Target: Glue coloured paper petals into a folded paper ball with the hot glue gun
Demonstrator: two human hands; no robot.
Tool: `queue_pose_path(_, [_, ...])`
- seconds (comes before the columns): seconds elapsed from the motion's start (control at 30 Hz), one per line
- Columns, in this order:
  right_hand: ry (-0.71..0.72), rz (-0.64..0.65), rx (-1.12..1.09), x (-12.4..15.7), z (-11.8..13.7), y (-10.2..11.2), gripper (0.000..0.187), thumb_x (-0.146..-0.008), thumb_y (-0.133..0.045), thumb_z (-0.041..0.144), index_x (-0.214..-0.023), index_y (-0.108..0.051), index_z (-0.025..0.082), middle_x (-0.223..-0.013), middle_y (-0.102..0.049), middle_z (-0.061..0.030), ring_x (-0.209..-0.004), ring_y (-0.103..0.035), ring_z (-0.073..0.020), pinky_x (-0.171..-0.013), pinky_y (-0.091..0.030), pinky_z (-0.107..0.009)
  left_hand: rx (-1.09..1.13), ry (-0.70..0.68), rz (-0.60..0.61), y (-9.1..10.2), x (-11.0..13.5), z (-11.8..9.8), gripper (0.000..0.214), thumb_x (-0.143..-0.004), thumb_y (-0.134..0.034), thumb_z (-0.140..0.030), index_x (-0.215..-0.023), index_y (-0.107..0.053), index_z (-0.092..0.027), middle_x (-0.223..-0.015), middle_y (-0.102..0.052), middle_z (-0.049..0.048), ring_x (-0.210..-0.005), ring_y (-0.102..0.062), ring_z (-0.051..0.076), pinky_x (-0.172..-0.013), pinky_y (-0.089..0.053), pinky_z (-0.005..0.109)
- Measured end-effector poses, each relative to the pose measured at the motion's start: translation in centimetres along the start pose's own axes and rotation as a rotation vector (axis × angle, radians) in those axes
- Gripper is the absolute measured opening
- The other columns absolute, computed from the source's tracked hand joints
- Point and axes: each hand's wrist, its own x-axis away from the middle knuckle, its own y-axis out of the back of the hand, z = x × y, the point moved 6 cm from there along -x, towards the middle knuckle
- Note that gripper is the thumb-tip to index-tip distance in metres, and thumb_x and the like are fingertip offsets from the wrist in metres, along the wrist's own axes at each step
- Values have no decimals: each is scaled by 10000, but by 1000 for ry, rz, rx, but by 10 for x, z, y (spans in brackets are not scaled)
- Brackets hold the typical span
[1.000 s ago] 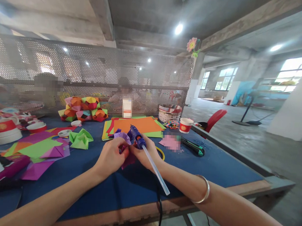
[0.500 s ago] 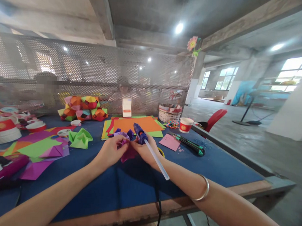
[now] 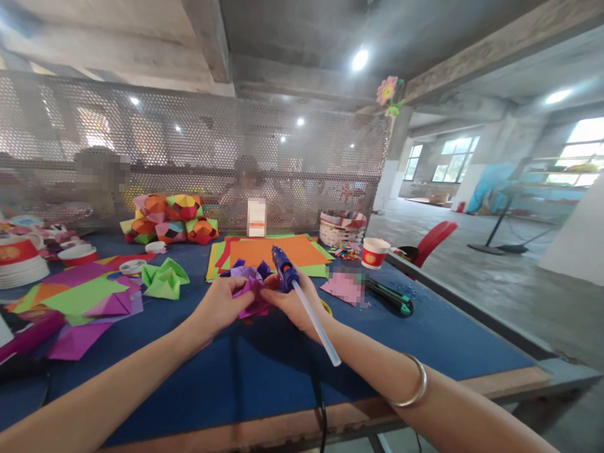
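Observation:
My left hand (image 3: 218, 303) pinches a folded purple and magenta paper piece (image 3: 252, 288) just above the blue table top (image 3: 427, 332). My right hand (image 3: 294, 305) grips a blue glue gun (image 3: 285, 271) with a clear glue stick (image 3: 318, 324) sticking out of its back toward me. The gun's tip points away, close beside the paper piece. A silver bangle (image 3: 413, 390) circles my right wrist. The gun's black cord (image 3: 318, 414) drops over the table's near edge.
A stack of orange and green paper sheets (image 3: 271, 252) lies beyond my hands. Folded paper shapes (image 3: 169, 219), a green folded piece (image 3: 164, 277), loose sheets (image 3: 79, 297), paper cups (image 3: 373, 252), a basket (image 3: 342, 227) and a green cutter (image 3: 391, 298) surround them. A perforated metal screen (image 3: 185, 154) backs the table; people sit behind it.
Both hands lifted slightly and moved away from me with the paper piece and glue gun. The view shifted a little.

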Motion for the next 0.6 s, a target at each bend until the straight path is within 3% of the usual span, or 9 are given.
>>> queue_pose_path(0.1, [23, 14, -24, 0, 1, -1, 208, -664, -708, 252, -844, -604, 235, -844, -724, -3, -789, -686, -202, -765, -566, -353, -14, -13, 26, -3, 1, 0, 118, -698, -647, -284, -645, -679, -184, -568, -722, 18, -479, -650, 169, -482, -536, 278])
queue_pose_path(0.33, [18, 28, 92, 7, 15, 2, 212, -668, -707, 182, -825, -580, 245, -811, -695, 26, -744, -649, -179, -690, -534, -306, -28, -49, 25, -4, 0, 2, 116, -704, -631, -291, -654, -675, -196, -538, -698, -5, -463, -641, 164, -480, -527, 273])
queue_pose_path(0.6, [22, 22, 96, 6, 14, 1, 191, -710, -718, 210, -838, -581, 247, -826, -728, 12, -760, -680, -193, -699, -543, -316, -200, -147, -18, 4, -4, 5, 197, -717, -602, -370, -670, -670, -192, -596, -710, 24, -527, -662, 199, -503, -515, 290])
